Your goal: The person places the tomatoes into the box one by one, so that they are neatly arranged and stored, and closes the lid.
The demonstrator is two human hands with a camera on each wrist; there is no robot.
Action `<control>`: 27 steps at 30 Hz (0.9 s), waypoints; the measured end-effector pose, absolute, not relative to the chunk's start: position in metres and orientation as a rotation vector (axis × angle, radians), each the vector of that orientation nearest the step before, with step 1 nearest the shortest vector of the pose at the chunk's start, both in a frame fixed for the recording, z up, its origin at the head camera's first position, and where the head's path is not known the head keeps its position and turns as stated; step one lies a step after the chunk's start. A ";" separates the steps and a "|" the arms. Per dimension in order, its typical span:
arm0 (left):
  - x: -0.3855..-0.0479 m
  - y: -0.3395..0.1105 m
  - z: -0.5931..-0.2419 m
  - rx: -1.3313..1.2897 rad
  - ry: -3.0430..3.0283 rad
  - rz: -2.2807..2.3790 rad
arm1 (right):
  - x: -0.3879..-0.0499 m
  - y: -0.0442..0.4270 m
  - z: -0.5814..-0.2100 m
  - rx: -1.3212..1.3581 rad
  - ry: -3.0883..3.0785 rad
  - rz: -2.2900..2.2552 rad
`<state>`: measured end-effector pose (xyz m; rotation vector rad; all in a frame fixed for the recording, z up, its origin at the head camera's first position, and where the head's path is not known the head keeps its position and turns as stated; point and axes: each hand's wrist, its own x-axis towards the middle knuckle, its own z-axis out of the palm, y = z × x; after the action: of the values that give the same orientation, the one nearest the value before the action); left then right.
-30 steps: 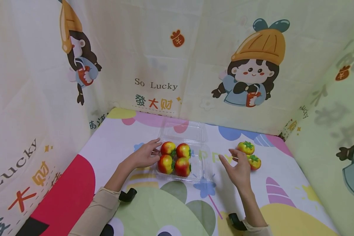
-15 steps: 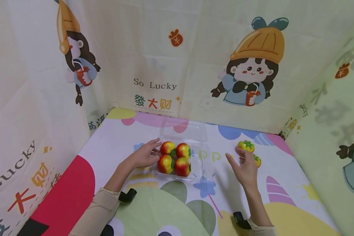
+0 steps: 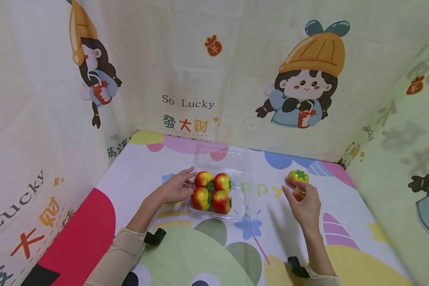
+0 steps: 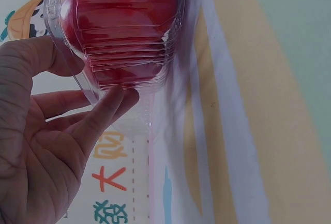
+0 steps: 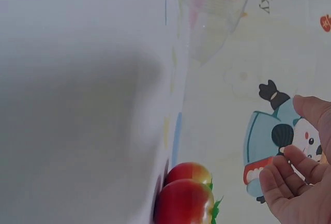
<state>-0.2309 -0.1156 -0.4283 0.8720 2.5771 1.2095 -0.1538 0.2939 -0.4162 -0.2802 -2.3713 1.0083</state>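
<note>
Several red-and-yellow, tomato-like fruits [image 3: 221, 201] with green leafy tops sit in the left part of an open clear plastic box [image 3: 241, 203]. My left hand [image 3: 175, 186] holds the box's left edge. In the left wrist view, the thumb [image 4: 67, 61] lies at its rim and the fingers [image 4: 106, 105] against its ribbed wall. To the right, my right hand [image 3: 305, 204] hovers with thumb and fingers apart, holding nothing. Beyond it are two similar fruits on the table: the far fruit [image 3: 298, 176] is mostly visible, the near fruit [image 5: 185, 202] largely hidden behind the fingers in the head view.
The box's clear lid [image 3: 221, 159] lies folded back behind it. A patterned cloth [image 3: 186, 254] covers the table. Printed fabric walls [image 3: 236, 79] close in the back and both sides.
My right hand has moved right towards the two loose fruits and now covers most of the nearer one. The left hand and box have stayed put.
</note>
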 end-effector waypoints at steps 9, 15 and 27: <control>-0.231 -0.115 -0.428 0.863 2.578 1.204 | -0.153 0.305 -0.414 -0.381 -2.420 0.977; -0.231 -0.116 -0.427 0.861 2.582 1.197 | -0.154 0.311 -0.417 -0.415 -2.442 0.969; -0.231 -0.116 -0.428 0.872 2.580 1.196 | -0.157 0.324 -0.419 -0.406 -2.482 0.960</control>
<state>-0.2309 -0.1156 -0.4275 0.8719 2.5796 1.1963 -0.1574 0.3235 -0.4188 -0.4060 -2.4823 0.9596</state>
